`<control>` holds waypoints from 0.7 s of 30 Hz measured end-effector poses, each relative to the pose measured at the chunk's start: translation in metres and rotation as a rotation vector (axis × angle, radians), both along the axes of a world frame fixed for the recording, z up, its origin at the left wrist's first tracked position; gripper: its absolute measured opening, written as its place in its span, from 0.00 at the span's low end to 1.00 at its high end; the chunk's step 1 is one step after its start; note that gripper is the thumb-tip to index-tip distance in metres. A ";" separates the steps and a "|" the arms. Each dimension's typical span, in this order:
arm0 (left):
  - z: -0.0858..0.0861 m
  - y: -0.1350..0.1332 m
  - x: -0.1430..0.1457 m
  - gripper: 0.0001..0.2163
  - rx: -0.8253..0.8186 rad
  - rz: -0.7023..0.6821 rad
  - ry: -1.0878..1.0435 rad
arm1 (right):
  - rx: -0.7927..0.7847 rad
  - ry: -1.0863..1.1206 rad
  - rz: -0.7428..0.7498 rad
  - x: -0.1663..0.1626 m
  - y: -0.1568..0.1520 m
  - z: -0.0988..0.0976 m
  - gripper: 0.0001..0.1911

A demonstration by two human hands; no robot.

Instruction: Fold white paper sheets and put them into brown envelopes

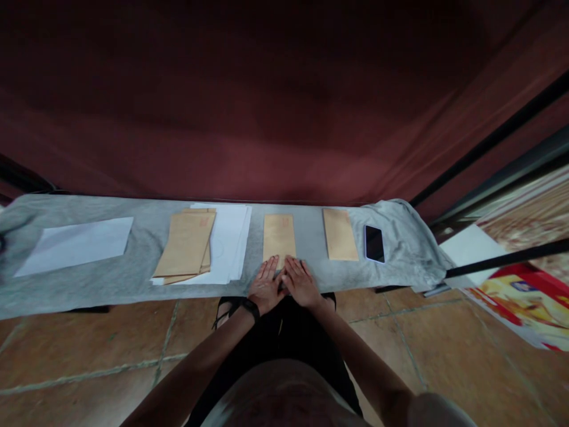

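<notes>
A brown paper envelope (279, 234) lies flat on the grey cloth in front of me, its long side pointing away. My left hand (267, 284) rests on its near end, fingers stretched out and lying flat. Beside it, my right hand (301, 281) also lies flat on the near right corner, fingers extended. The hands almost meet at the thumbs, and they cover the envelope's near edge. To the right lies a second brown envelope (341, 235). On the left, several brown envelopes (189, 243) overlap a stack of white paper sheets (230, 246).
The grey cloth (306, 237) covers a long narrow bench. A phone (374, 244) lies near its right end, and a white sheet (80, 243) near its left. Dark red fabric (267, 160) hangs behind. Black bars and a red-yellow box (528, 302) stand at right.
</notes>
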State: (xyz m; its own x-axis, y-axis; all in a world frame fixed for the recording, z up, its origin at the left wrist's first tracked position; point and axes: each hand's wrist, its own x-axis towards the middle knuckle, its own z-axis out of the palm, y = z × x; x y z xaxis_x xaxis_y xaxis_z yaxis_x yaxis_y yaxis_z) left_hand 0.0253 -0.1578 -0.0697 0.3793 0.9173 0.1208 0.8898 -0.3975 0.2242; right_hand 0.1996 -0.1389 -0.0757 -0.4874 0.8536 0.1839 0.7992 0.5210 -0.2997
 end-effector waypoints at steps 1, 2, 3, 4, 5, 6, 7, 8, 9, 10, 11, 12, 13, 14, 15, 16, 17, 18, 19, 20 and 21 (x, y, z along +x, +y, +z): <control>0.000 0.000 0.000 0.32 -0.003 -0.001 0.002 | 0.017 0.013 -0.015 -0.001 -0.009 -0.001 0.28; 0.000 0.001 0.000 0.32 -0.007 -0.003 0.004 | 0.027 0.024 -0.036 -0.002 -0.017 -0.002 0.29; 0.000 0.001 -0.001 0.32 -0.011 -0.006 0.005 | 0.036 0.031 -0.058 -0.004 -0.021 -0.003 0.29; 0.000 0.001 -0.001 0.32 -0.014 -0.009 0.006 | 0.042 0.034 -0.075 -0.006 -0.024 -0.004 0.29; 0.000 0.001 -0.001 0.32 -0.016 -0.011 0.006 | 0.045 0.034 -0.088 -0.007 -0.026 -0.004 0.29; -0.001 0.000 -0.002 0.32 -0.017 -0.012 0.005 | 0.049 0.032 -0.095 -0.009 -0.026 -0.004 0.30; -0.001 -0.001 -0.002 0.32 -0.017 -0.009 0.001 | 0.052 0.028 -0.099 -0.010 -0.026 -0.004 0.30; -0.001 -0.002 -0.003 0.32 -0.016 -0.002 -0.004 | 0.055 0.023 -0.101 -0.010 -0.025 -0.004 0.30; -0.001 -0.004 -0.004 0.32 -0.017 0.009 -0.014 | 0.057 0.019 -0.106 -0.011 -0.025 -0.003 0.30; -0.001 -0.006 -0.004 0.32 -0.019 0.029 -0.027 | 0.059 0.014 -0.112 -0.012 -0.025 -0.003 0.30; -0.001 -0.008 -0.004 0.32 -0.027 0.057 -0.045 | 0.061 0.010 -0.120 -0.012 -0.024 -0.003 0.29; 0.000 -0.010 -0.004 0.32 -0.041 0.095 -0.065 | 0.062 0.006 -0.126 -0.013 -0.025 -0.002 0.29; 0.000 -0.011 -0.004 0.32 -0.060 0.139 -0.088 | 0.064 0.001 -0.130 -0.013 -0.025 -0.002 0.28; 0.001 -0.011 -0.003 0.32 -0.086 0.183 -0.111 | 0.065 -0.002 -0.131 -0.014 -0.025 -0.001 0.27; 0.003 -0.010 -0.002 0.32 -0.116 0.227 -0.136 | 0.066 -0.006 -0.133 -0.014 -0.026 -0.001 0.26; 0.005 -0.008 -0.001 0.32 -0.145 0.267 -0.163 | 0.068 -0.008 -0.135 -0.014 -0.026 0.000 0.25; 0.007 -0.005 0.000 0.32 -0.169 0.304 -0.195 | 0.071 -0.009 -0.137 -0.015 -0.026 0.001 0.24; 0.009 -0.001 0.001 0.31 -0.187 0.342 -0.232 | 0.075 -0.008 -0.142 -0.016 -0.027 0.001 0.24; 0.011 0.003 0.001 0.30 -0.195 0.385 -0.276 | 0.081 -0.007 -0.147 -0.016 -0.027 0.001 0.24; 0.013 0.008 0.002 0.29 -0.192 0.431 -0.320 | 0.086 -0.004 -0.153 -0.017 -0.028 0.002 0.24; 0.015 0.013 0.002 0.28 -0.179 0.474 -0.359 | 0.092 -0.001 -0.158 -0.018 -0.028 0.002 0.25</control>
